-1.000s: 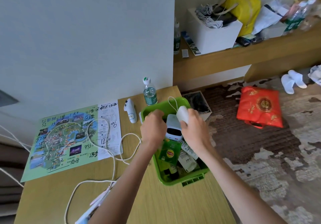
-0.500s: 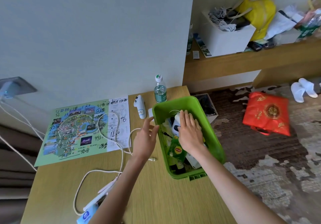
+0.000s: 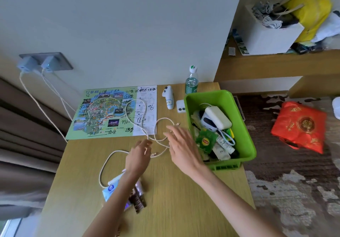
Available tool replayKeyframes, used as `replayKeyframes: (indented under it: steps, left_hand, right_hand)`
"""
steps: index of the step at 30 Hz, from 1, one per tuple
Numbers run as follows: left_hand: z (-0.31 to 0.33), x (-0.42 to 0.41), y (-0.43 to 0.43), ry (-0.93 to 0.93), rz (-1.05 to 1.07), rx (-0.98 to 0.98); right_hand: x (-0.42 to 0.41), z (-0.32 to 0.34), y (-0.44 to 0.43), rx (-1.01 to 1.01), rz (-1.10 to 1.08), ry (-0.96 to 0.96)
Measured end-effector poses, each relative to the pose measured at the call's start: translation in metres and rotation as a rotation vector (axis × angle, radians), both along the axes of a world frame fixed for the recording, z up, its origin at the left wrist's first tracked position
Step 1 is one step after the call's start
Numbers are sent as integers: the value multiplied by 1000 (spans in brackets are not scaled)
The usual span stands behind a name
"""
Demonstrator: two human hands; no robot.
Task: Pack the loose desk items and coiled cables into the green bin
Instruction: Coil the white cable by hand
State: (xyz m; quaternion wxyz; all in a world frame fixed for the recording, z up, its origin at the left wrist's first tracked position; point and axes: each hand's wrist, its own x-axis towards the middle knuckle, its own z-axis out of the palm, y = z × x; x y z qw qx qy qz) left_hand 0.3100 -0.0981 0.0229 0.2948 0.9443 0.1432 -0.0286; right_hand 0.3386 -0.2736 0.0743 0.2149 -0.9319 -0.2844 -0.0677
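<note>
The green bin (image 3: 246, 126) stands at the desk's right edge, holding a white charger brick (image 3: 218, 117), a small white device, a green tea packet and tubes. Loose white cables (image 3: 139, 115) loop over the desk and a map sheet, running up to wall plugs. My left hand (image 3: 138, 156) hovers over the cable ends, fingers loosely bent, holding nothing that I can see. My right hand (image 3: 181, 144) is spread flat just left of the bin, above a cable loop. A white handheld thermometer (image 3: 168, 97) and a small white square adapter (image 3: 180, 106) lie behind the hands.
A water bottle (image 3: 191, 82) stands at the desk's back edge. A blue tissue pack (image 3: 109, 190) and dark sachets (image 3: 138, 199) lie by my left forearm. The printed map (image 3: 103, 115) covers the desk's back left. A red bag (image 3: 299, 126) sits on the carpet.
My right hand has left the bin, leaving the white charger inside, and moved left over the cables. My left hand shifted down and left toward the cable ends. The view swung left.
</note>
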Motion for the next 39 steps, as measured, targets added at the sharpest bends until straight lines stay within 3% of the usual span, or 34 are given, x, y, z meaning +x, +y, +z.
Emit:
replayKeyframes:
  steps: [4, 9, 17, 24, 30, 39]
  left_hand:
    - [-31, -40, 27, 135, -59, 179]
    - [-51, -59, 38, 195, -136, 130]
    - [-51, -49, 46, 145, -133, 118]
    - [-1, -12, 54, -118, -58, -87]
    - [79, 34, 66, -358, -108, -307]
    - [210, 46, 113, -439, -265, -560]
  right_hand:
    - [-3, -35, 25, -141, 70, 183]
    - [19, -73, 39, -362, 17, 403]
    - [34, -96, 42, -445, -6, 214]
    - [43, -36, 46, -94, -23, 143]
    - [48, 52, 67, 284, -28, 211]
    - [50, 185, 115, 681, 15, 144]
